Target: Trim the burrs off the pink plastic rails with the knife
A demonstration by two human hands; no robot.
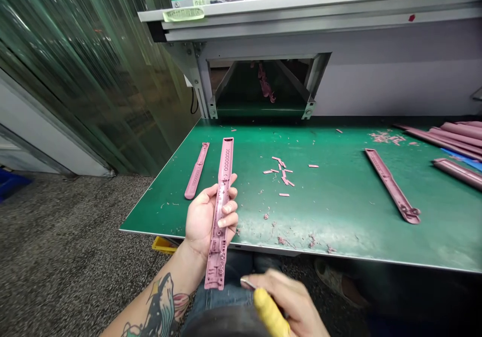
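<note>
A long pink plastic shell (223,216) is in my left hand (201,221), its ribbed inside facing up and my fingers wrapped round its middle. Below and to the right, my right hand (288,297) is closed on a yellow-handled tool (269,312), blurred by motion. The tool's short metal tip is apart from the shell's lower end. A smaller pink strip part (197,171) lies on the green table to the left of the shell. Another pink shell (391,184) rests on the table at the right.
Small pink pieces (283,171) and shavings are scattered over the green table (331,206). Several pink shells (452,138) lie at the far right. Beyond the table, a conveyor (259,111) carries pink scraps through an opening. A metal shelf (263,13) runs above.
</note>
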